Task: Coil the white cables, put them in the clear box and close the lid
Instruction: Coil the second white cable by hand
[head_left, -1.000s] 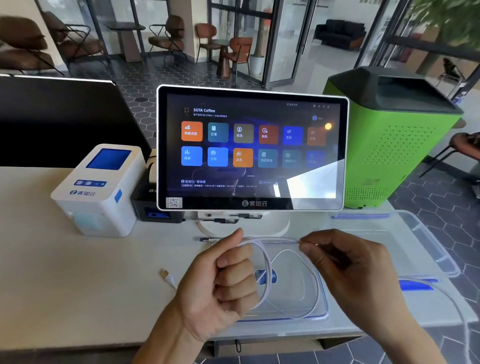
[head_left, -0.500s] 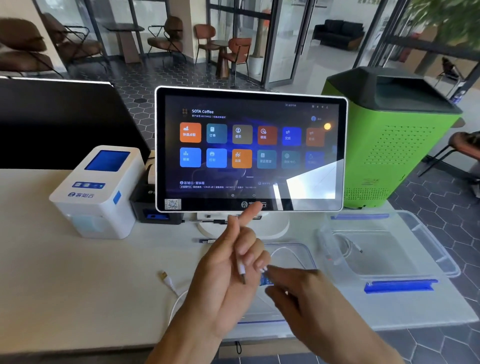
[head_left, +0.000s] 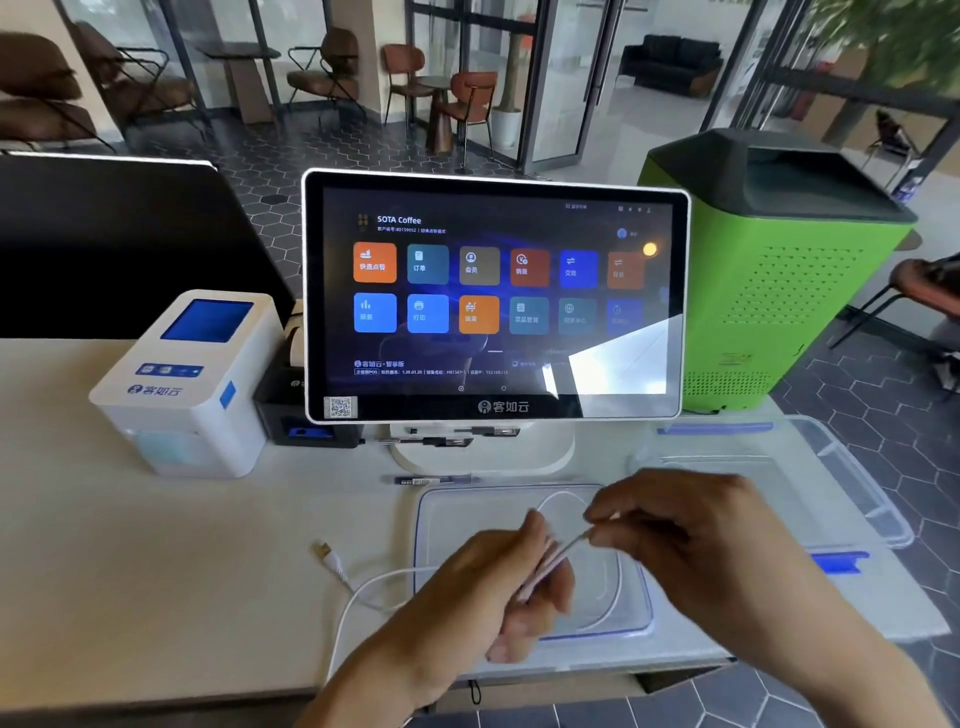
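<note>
Above the flat clear plastic lid (head_left: 467, 525), the left hand (head_left: 498, 587) is gripping a thin white cable (head_left: 553, 561). The right hand (head_left: 691, 540) is pinching its strand with curled fingers (head_left: 605, 522).

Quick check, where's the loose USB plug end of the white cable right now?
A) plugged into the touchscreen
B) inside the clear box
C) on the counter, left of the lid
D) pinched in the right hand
C: the USB plug lies on the counter left of the clear lid, while the left hand and right hand hold the white cable above the lid.
</note>
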